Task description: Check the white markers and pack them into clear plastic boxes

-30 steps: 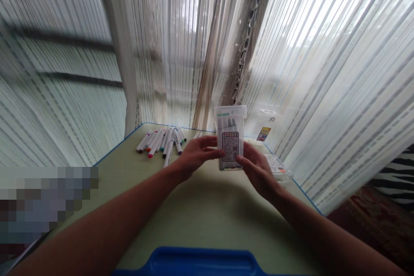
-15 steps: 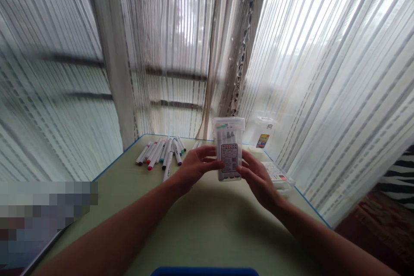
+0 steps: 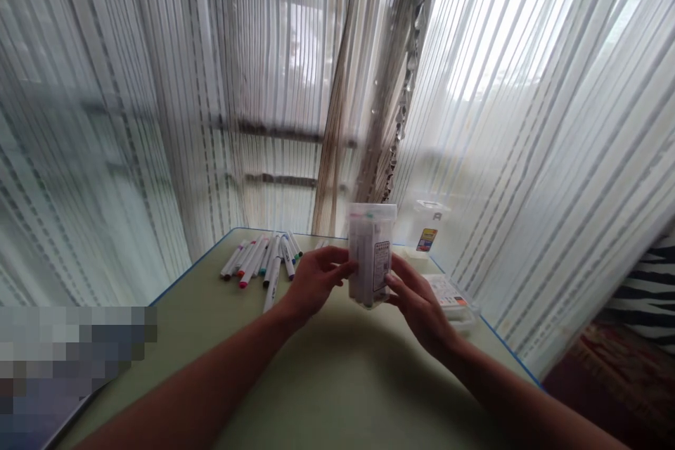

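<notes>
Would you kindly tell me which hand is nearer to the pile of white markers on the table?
Left. The left hand, gripping the clear case, is just right of the markers; the right hand, on the case's other side, is farther right.

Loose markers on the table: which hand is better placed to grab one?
Probably the left hand: it's nearer the loose markers. The right hand is beyond the clear case, which both hands hold.

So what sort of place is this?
Probably a room in a home: sheer striped curtains hang behind a green table with loose markers on it.
</notes>
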`<state>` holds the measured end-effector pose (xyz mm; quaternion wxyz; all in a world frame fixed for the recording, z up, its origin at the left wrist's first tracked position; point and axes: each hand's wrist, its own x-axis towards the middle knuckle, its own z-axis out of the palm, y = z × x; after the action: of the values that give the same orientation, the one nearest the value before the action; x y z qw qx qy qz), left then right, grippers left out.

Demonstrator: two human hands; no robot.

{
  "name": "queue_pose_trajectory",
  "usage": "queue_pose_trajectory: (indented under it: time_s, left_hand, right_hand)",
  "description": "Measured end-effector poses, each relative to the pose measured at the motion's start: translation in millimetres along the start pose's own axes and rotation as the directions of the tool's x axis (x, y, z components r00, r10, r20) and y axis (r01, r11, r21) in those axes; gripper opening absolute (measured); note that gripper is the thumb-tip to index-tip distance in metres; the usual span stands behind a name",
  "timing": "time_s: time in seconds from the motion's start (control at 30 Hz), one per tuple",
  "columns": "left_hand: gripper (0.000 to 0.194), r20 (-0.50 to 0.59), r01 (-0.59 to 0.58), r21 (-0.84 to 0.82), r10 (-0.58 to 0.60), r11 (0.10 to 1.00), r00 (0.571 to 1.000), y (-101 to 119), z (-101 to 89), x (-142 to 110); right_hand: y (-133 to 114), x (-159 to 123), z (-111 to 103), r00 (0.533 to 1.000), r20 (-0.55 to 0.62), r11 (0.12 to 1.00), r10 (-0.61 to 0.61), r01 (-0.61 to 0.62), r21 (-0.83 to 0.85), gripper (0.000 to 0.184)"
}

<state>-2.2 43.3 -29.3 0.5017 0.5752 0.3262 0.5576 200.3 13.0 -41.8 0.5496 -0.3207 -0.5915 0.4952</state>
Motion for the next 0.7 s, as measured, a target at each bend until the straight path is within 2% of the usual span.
queue_pose_trajectory:
  time_s: [0.17,0.27,0.53,0.7]
  left_hand:
    - [0.04,0.011,-0.006,-0.007,0.006,1.0,1.0,2.3,3.7,-3.3]
    - [0.039,0.023,0.001,-0.019,-0.001,1.0,1.0,2.8,4.6,-3.1]
    - [0.036,0.062,0.049,-0.058,-0.046,0.997,0.997,4.2,5.7,-4.3]
    - [0.048,0.149,0.086,-0.109,-0.069,0.99,0.986,3.3,4.4,-3.5]
  right_hand:
    - [0.3,-1.0,1.9,0.995,0.101,0.999,-0.013,0.017,-0.043,0.061]
    - [2.7,-0.8,2.3,0.996,0.094,0.997,-0.004,0.012,-0.079,0.071]
    - [0.5,-2.1,2.9,0.998,0.054,0.998,0.015,-0.012,-0.063,0.067]
    - [-1.8,-3.5,2.1,0.996,0.093,0.999,0.009,-0.005,-0.041,0.061]
